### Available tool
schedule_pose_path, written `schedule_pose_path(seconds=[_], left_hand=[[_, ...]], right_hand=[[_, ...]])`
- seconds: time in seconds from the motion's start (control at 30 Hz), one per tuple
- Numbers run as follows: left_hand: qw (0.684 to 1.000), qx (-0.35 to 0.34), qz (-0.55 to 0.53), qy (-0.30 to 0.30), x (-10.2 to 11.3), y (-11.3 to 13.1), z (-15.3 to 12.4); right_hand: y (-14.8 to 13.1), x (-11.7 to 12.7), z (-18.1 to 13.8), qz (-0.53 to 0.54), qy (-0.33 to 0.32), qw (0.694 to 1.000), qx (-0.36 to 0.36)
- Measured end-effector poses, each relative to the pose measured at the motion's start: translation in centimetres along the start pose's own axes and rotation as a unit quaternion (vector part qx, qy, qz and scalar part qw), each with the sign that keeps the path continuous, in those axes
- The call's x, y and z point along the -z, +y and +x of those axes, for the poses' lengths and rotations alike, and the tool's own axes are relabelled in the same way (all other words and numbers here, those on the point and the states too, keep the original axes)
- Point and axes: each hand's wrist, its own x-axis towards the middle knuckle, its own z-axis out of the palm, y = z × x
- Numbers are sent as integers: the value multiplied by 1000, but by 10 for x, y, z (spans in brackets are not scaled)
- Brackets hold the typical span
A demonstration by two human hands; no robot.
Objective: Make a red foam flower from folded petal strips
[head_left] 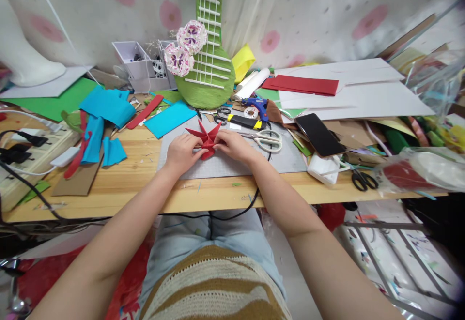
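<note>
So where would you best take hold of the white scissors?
Probably by the handle loops, with the right hand coming from the right: the scissors lie flat, loops turned right, blades pointing left toward the red piece.

A hand could slide in low along the front strip of the pale wooden counter (214, 198), or from the left across the bare wood beside the flat grey cutting mat (290, 165). The right side was tighter — silver scissors with white handles (271, 142) lay near the right hand (232, 144), and a thin black cable (256, 196) hung over the front edge. Beyond, a black tool with yellow ends (247, 121) and a blue glue gun (260, 108) obstructed low reaches, with a tall green guitar-shaped piece (207, 92) upright behind them. Farther right, a black smartphone (321, 134) and black-handled scissors (364, 181) stood in the way.
</note>
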Motion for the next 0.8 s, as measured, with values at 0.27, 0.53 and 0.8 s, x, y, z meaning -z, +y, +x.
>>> schedule_pose_path(seconds=[0.27, 0.53, 0.8], left_hand=[[1000, -11, -5, 5, -2, -3, 1], [999, -49, 18, 12, -5, -8, 2], [999, 3, -34, 23, -1, 0, 1]], right_hand=[[-1, 0, 0, 9, -10, 1000, 4], [0, -2, 0, -3, 2, 1000, -2], [0, 0, 1, 4, -2, 1000, -6]])
